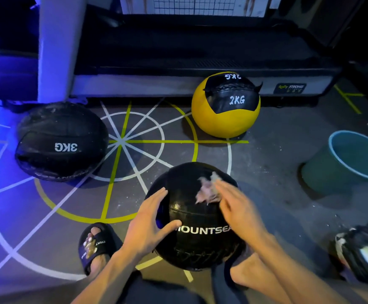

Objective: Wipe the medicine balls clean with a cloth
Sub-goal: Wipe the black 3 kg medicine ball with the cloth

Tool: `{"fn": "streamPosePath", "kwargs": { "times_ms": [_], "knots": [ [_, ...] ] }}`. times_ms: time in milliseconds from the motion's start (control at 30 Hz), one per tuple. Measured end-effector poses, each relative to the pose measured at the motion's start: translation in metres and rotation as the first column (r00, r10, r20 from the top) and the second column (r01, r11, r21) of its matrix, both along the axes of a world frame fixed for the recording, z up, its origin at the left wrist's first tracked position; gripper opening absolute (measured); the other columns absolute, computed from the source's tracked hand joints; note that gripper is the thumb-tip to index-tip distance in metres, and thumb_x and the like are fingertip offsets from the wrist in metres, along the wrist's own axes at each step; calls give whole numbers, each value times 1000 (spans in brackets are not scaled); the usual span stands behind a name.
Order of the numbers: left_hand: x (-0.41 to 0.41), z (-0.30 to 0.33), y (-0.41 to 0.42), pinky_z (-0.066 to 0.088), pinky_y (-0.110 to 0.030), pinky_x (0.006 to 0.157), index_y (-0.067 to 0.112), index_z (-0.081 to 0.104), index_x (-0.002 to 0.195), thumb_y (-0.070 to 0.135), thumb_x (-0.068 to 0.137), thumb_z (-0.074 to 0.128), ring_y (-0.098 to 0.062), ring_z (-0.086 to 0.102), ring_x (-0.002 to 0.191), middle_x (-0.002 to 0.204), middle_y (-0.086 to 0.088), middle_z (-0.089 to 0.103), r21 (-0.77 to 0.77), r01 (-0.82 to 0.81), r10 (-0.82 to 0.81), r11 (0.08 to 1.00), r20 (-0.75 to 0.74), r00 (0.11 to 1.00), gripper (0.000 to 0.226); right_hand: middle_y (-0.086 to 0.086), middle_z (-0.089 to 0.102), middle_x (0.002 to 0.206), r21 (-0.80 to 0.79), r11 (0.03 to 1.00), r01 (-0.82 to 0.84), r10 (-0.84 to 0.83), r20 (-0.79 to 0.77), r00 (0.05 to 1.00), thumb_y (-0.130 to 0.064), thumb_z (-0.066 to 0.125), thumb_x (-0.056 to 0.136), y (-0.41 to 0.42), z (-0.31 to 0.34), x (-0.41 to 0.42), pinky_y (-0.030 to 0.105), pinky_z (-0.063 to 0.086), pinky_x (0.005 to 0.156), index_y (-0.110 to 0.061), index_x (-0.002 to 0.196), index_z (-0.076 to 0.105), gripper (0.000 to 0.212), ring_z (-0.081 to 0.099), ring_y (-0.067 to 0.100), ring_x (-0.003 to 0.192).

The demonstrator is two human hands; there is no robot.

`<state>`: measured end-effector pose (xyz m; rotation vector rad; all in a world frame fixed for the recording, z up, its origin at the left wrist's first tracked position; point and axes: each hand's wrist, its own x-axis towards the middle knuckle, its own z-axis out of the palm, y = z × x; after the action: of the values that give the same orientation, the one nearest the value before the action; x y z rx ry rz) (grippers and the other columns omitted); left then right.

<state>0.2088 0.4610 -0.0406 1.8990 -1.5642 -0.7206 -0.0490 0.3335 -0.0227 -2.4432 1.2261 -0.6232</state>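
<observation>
A black medicine ball (pixel 191 244) with white lettering sits on the floor right in front of me. My left hand (pixel 150 222) rests on its left side with fingers spread, steadying it. My right hand (pixel 235 207), blurred by motion, presses a pale crumpled cloth (pixel 208 189) against the ball's upper right. A black ball marked 3KG (pixel 61 141) lies at the left. A yellow and black ball marked 2KG (pixel 225 105) stands further back, in front of a machine's base.
A teal bucket (pixel 340 170) stands at the right. A black ball or bag (pixel 362 253) lies at the lower right edge. My sandalled left foot (pixel 95 244) and bare right foot (pixel 246 270) flank the ball. A treadmill base (pixel 178 84) and white post (pixel 58 47) close off the back.
</observation>
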Motion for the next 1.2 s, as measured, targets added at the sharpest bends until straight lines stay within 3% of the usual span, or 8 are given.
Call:
{"fn": "streamPosePath", "kwargs": {
  "times_ms": [167, 300, 400, 567, 667, 800, 1067, 1200],
  "knots": [
    [-11, 5, -3, 29, -27, 118, 40, 31, 157, 88, 74, 59, 3, 20, 149, 162, 26, 24, -6, 12, -12, 1000, -4, 1000, 100, -11, 71, 122, 275, 900, 337, -383, 136, 913, -16, 50, 103, -8, -1, 8, 13, 42, 81, -28, 133, 63, 35, 67, 8, 105],
    [-22, 1, -1, 30, -26, 115, 38, 38, 151, 91, 65, 64, 5, 25, 144, 156, 25, 30, -11, -99, 99, 995, -44, 994, 105, -11, 51, 150, 70, 997, 42, -48, 90, 995, -22, 50, 104, 10, 9, 58, 28, 33, 118, -27, 143, 56, 40, 45, 2, 138],
    [-14, -4, 12, 34, -29, 113, 37, 40, 148, 89, 64, 68, 3, 30, 140, 152, 24, 35, -1, -124, 124, 992, -63, 990, 102, -13, 45, 153, 76, 985, -153, 152, 20, 988, -29, 45, 105, -5, 15, 47, 23, 29, 119, -28, 148, 50, 43, 38, -4, 140],
    [-3, -7, 30, 35, -27, 107, 43, 36, 144, 89, 62, 71, 8, 30, 139, 146, 34, 33, 23, -123, 124, 992, -76, 989, 100, 0, 75, 93, 357, 840, 408, -396, -112, 912, -26, 44, 108, -44, -6, 6, 23, 43, 57, -31, 113, 68, 25, 67, 12, 68],
    [5, -5, 35, 33, -24, 106, 44, 36, 141, 89, 60, 71, 14, 28, 136, 143, 37, 32, 32, -128, 130, 991, -100, 986, 99, -15, 72, 107, 291, 929, 227, -280, 156, 947, -19, 48, 106, -12, -1, 33, 27, 60, 66, -35, 132, 61, 33, 70, 2, 74],
    [22, 2, 36, 37, -38, 115, 33, 44, 136, 92, 60, 67, 1, 38, 133, 139, 23, 40, 57, -126, 130, 990, -62, 990, 99, -5, 62, 140, 70, 993, -90, 75, 195, 978, -10, 56, 100, 36, 0, 74, 26, 42, 113, -18, 136, 63, 38, 53, 2, 131],
    [-11, 17, -2, 22, -33, 122, 28, 22, 163, 94, 69, 59, -1, 15, 152, 167, 18, 18, -12, 16, -14, 1000, 162, 987, 120, 3, 56, 147, -11, 983, -181, 181, 113, 977, -9, 70, 90, 51, 2, 68, 32, 37, 118, -14, 141, 58, 53, 48, 12, 139],
    [-4, 17, 4, 19, -31, 120, 32, 20, 162, 95, 65, 59, 3, 13, 149, 163, 24, 17, 32, 2, -5, 999, 103, 995, 123, -5, 63, 135, 52, 998, 20, -29, 170, 985, -5, 59, 98, 31, -2, 33, 10, 39, 106, -15, 136, 63, 39, 59, 2, 122]
  ]
}}
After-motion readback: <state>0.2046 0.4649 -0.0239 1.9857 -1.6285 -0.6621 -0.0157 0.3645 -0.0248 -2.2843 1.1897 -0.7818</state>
